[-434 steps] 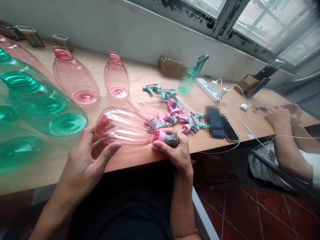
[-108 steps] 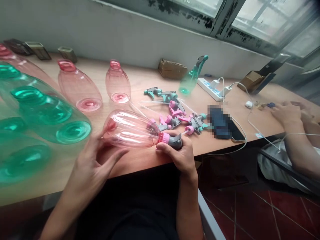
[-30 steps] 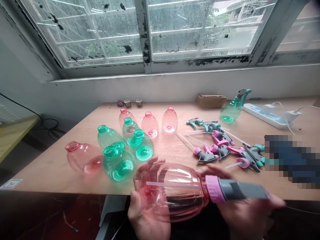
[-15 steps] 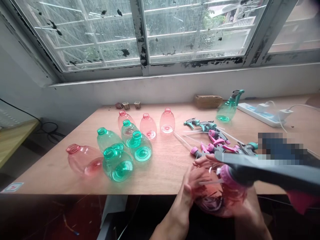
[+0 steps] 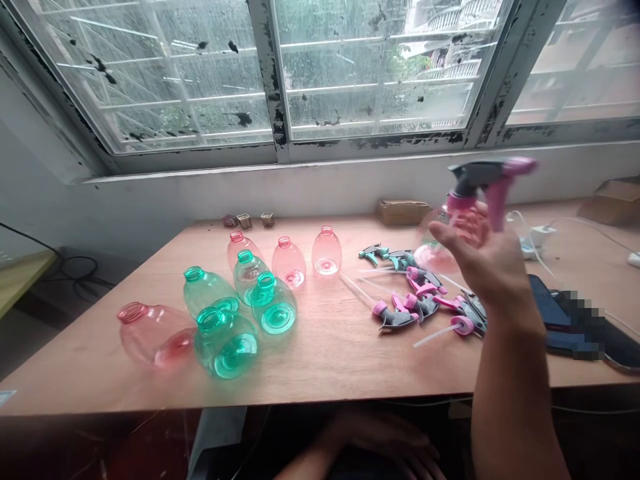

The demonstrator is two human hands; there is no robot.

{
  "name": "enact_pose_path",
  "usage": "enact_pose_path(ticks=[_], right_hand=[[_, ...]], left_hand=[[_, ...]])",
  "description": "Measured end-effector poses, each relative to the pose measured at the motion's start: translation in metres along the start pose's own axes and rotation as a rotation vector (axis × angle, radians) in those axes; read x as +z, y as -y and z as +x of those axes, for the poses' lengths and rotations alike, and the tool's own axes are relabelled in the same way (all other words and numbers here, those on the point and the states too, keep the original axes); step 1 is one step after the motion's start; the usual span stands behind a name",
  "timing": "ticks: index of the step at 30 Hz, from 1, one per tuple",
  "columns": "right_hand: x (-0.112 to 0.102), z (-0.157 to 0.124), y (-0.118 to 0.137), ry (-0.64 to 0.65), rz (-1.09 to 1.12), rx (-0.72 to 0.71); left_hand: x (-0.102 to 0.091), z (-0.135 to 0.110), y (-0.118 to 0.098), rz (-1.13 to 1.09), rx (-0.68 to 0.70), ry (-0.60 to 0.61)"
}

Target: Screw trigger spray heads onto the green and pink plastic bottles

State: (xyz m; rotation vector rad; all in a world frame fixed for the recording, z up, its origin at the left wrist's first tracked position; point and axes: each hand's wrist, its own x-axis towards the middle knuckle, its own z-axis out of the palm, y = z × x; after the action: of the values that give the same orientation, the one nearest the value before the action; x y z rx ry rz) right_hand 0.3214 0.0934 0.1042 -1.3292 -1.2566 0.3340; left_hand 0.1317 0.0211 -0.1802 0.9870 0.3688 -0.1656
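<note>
My right hand is raised over the far right of the table, closed around a pink spray bottle. The bottle stands upright, its grey and pink trigger head fitted on the neck. Below the table's front edge, in shadow, my left hand hangs with fingers stretched out and nothing in it. Loose trigger sprayers with straws, pink and teal, lie in a heap left of my right forearm. Open green bottles and pink bottles without heads are on the left half.
A cardboard box sits by the wall, with another box at far right. White plugs and cables lie behind my right wrist. Dark phones rest right of the forearm. Small cubes stand at the back.
The pink spray bottle has gone from near my body to the far right of the table in my right hand. My left hand has let go of it and dropped below the table edge.
</note>
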Motion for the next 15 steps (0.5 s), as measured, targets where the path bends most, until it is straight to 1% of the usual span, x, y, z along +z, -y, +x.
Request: enact_pose_path(ticks=[2, 3, 6, 8, 10, 12, 15], right_hand=[[0.014, 0.037, -0.005, 0.031, -0.173, 0.037], [0.023, 0.056, -0.008, 0.094, -0.299, 0.031], [0.054, 0.107, -0.022, 0.196, -0.414, 0.002], [0.074, 0.131, -0.036, 0.22, -0.494, -0.019], [0.092, 0.142, -0.054, 0.206, -0.538, -0.022], [0.106, 0.143, -0.076, 0.182, -0.569, -0.008], [0.119, 0.136, -0.107, 0.155, -0.603, 0.033]], left_hand=[[-0.01, 0.003, 0.0, -0.025, -0.038, 0.063], [-0.015, 0.005, -0.001, -0.034, -0.06, 0.083], [-0.029, 0.009, -0.001, -0.059, -0.106, 0.099], [-0.034, 0.01, -0.003, -0.067, -0.116, 0.093], [-0.033, 0.007, -0.008, -0.056, -0.12, 0.068], [-0.028, 0.001, -0.014, -0.021, -0.111, 0.013], [-0.013, -0.016, -0.024, 0.033, -0.037, -0.146]])
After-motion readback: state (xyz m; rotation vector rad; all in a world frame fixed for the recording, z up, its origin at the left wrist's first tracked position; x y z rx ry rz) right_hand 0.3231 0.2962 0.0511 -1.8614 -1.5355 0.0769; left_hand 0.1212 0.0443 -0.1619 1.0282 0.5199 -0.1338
